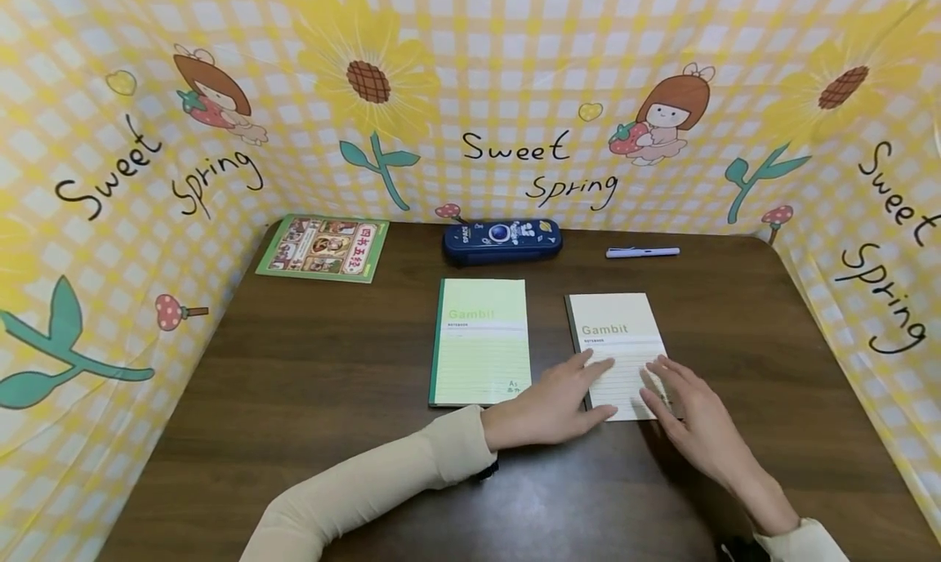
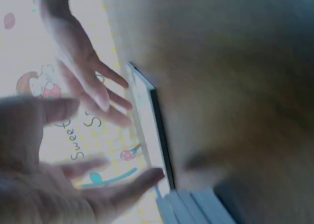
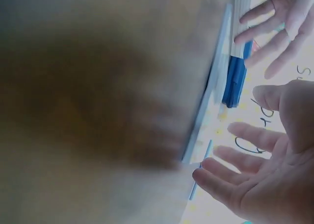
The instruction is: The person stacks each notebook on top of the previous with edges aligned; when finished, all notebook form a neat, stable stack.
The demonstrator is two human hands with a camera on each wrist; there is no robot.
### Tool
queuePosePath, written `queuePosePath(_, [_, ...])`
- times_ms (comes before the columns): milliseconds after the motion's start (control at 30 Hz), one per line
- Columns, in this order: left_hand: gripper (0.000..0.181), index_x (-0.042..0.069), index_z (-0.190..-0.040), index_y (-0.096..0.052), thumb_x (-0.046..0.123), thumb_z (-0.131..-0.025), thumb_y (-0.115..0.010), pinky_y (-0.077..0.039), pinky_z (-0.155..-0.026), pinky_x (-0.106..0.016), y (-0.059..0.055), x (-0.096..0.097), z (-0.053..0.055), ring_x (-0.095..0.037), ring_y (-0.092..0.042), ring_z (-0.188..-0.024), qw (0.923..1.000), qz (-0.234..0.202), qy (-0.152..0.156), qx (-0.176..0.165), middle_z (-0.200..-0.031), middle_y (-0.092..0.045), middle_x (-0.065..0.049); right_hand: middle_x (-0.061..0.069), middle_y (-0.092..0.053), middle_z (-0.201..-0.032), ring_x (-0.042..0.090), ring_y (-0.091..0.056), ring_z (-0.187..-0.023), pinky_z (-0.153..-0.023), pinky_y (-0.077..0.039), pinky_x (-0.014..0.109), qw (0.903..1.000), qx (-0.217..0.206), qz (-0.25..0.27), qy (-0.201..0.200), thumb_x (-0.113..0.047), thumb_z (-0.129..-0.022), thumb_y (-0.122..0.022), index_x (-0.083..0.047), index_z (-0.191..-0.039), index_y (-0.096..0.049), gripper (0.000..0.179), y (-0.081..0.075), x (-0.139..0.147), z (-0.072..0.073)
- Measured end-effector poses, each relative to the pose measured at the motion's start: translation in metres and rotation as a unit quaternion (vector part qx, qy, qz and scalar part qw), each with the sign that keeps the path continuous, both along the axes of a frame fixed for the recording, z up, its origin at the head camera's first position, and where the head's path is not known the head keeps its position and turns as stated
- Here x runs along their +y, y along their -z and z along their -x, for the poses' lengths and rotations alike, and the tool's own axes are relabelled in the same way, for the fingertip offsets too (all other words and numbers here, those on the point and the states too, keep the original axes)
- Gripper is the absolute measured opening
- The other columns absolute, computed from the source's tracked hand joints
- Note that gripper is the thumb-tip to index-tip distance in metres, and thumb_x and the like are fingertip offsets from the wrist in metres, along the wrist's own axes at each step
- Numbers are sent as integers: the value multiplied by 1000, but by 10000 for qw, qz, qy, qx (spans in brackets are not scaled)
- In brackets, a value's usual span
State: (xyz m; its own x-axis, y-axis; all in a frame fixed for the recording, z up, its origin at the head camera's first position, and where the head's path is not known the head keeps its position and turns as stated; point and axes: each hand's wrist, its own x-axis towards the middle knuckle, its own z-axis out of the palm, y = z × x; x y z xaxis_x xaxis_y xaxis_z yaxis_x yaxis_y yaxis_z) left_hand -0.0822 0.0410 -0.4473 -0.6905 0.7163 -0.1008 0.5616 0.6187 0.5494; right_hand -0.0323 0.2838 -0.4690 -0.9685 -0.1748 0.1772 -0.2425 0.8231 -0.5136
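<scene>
A notebook with a white lined cover marked "Gambit" and a dark spine (image 1: 621,321) lies on the table, right of centre. Over its left edge and lower part, my left hand (image 1: 555,403) spreads relaxed fingers. My right hand (image 1: 698,423) is at the notebook's lower right corner, fingers apart and slightly bent. Both wrist views show the hands around the notebook's thin edge with nothing gripped; whether fingertips touch the cover, I cannot tell. Left of it lies a green-covered "Gambit" notebook (image 1: 481,350) with a green spine, close to my left wrist.
Along the back of the table (image 1: 316,439) are a booklet with a green border (image 1: 321,248), a dark blue pencil case (image 1: 502,242) and a pale lilac pen (image 1: 643,252). A yellow checked cloth (image 1: 470,80) with flower prints hangs around the back and sides.
</scene>
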Motion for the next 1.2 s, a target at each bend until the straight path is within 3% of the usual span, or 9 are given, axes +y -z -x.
queuePosePath(167, [80, 13, -166, -27, 50, -103, -61, -43, -121, -51, -2, 4, 4, -35, -42, -153, 9847, -744, -1177, -1044, -168, -35, -20, 33, -59, -142, 51, -61, -125, -94, -53, 65, 9981, 176, 328, 500, -22, -102, -68, 6, -139, -60, 47, -6, 3, 15])
queuePosePath(333, [88, 12, -167, -19, 50, -101, -63, -40, -122, -50, -4, 8, 7, -32, -42, -153, 9519, -1426, -1870, -1966, -168, -37, -15, 35, -58, -142, 51, -64, -122, -92, -57, 60, 9908, -505, 677, 1057, -27, -104, -64, 7, -147, -51, 56, -10, 7, 24])
queuePosePath(467, [85, 12, -167, -20, 42, -102, -64, -41, -120, -52, -4, 11, 7, -37, -44, -150, 9108, -2174, -2282, -2666, -167, -38, -18, 33, -56, -147, 48, -64, -126, -89, -61, 29, 9825, -1052, 851, 1283, -32, -105, -62, 6, -152, -46, 63, -10, 10, 26])
queuePosePath(633, [82, 11, -167, -20, 36, -103, -65, -46, -115, -55, -4, 13, 6, -42, -43, -149, 8526, -2853, -2704, -3443, -165, -35, -25, 31, -56, -148, 47, -61, -131, -77, -36, -3, 9704, -1389, 1289, 1497, -30, -105, -62, 5, -154, -44, 63, -10, 8, 29])
queuePosePath(700, [81, 11, -167, -21, 35, -103, -65, -50, -111, -56, -4, 13, 6, -42, -45, -147, 8331, -3002, -2860, -3662, -164, -36, -26, 31, -55, -150, 44, -60, -134, -78, -35, -4, 9612, -1601, 1572, 1607, -29, -106, -61, 5, -155, -42, 63, -11, 8, 30])
queuePosePath(800, [79, 10, -166, -22, 32, -103, -64, -55, -103, -59, -4, 15, 7, -42, -48, -145, 8007, -3229, -3113, -3972, -163, -37, -26, 31, -50, -154, 13, -69, -120, -81, -40, -3, 9375, -2010, 2219, 1776, -25, -107, -58, 5, -157, -38, 62, -12, 8, 33])
queuePosePath(933, [74, 5, -166, -22, 30, -105, -58, -55, -102, -62, -4, 16, 10, -43, -44, -148, 7612, -3465, -3373, -4322, -166, -34, -23, 29, -44, -160, -22, -55, -96, -84, -49, 3, 8968, -2507, 3139, 1851, -21, -108, -56, 7, -160, -30, 64, -12, 13, 38])
queuePosePath(1033, [73, 1, -165, -20, 28, -107, -54, -53, -102, -66, -5, 16, 13, -45, -40, -149, 7398, -3584, -3419, -4554, -170, -26, -21, 24, -43, -160, -21, -57, -97, -86, -52, 7, 8707, -2807, 3620, 1789, -19, -107, -58, 7, -162, -24, 69, -12, 20, 40])
queuePosePath(1200, [72, -3, -163, -24, 26, -106, -56, -52, -99, -72, -5, 15, 15, -47, -41, -144, 7115, -3656, -3466, -4899, -168, -27, -23, 16, -49, -153, -21, -55, -98, -84, -51, 8, 8671, -3138, 3461, 1728, -15, -105, -62, 6, -162, -25, 72, -9, 31, 40])
